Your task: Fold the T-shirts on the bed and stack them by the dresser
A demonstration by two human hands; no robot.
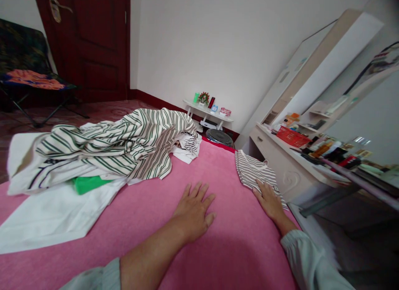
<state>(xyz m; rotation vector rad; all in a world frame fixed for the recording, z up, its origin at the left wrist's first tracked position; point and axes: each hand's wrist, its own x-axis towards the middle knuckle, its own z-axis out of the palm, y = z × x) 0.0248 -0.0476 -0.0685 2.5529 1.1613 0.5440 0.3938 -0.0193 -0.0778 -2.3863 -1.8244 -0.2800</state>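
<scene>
My left hand (195,211) is over the pink bed cover (218,178) with its fingers spread and nothing in them. On the right, my right hand (269,198) rests with fingers stretched out on the near part of a striped garment (256,170), which lies flat and folded along the bed's right edge. To the left is a heap of clothes, topped by a crumpled cream garment with dark green stripes (149,136). White cloth (59,215) spreads out below it, and a bit of green fabric (90,184) shows between.
A dressing table (280,157) with a red basket (292,136) and several bottles stands close on the right. Beyond the bed are a small white shelf (205,110) and a round dark object (220,136). A folding chair (28,78) holding orange cloth stands by the door (96,45).
</scene>
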